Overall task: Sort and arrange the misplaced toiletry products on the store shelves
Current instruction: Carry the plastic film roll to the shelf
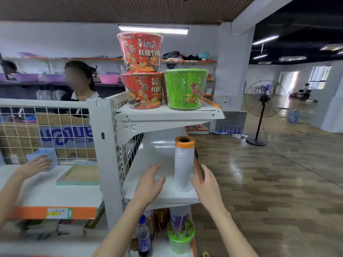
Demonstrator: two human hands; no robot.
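While both hands are flanking the roll, head view:
Roll: white plastic-film roll with an orange top band (184,164) is standing upright on the white metal middle shelf (157,151), near its front edge.
Left hand (150,182): fingers are lying straight and spread, holding nothing, just beside the roll.
Right hand (207,186): fingers are reaching straight, holding nothing, just beside the roll's base.

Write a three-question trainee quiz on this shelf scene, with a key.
1. True or false: the right hand grips the white roll.
2. How many noodle tubs stand on the top shelf?
3. The roll stands: A upright, B on its side.

Key: 1 false, both the right and left hand are open beside it. 2 three: two red tubs stacked, one green tub. 3 A.
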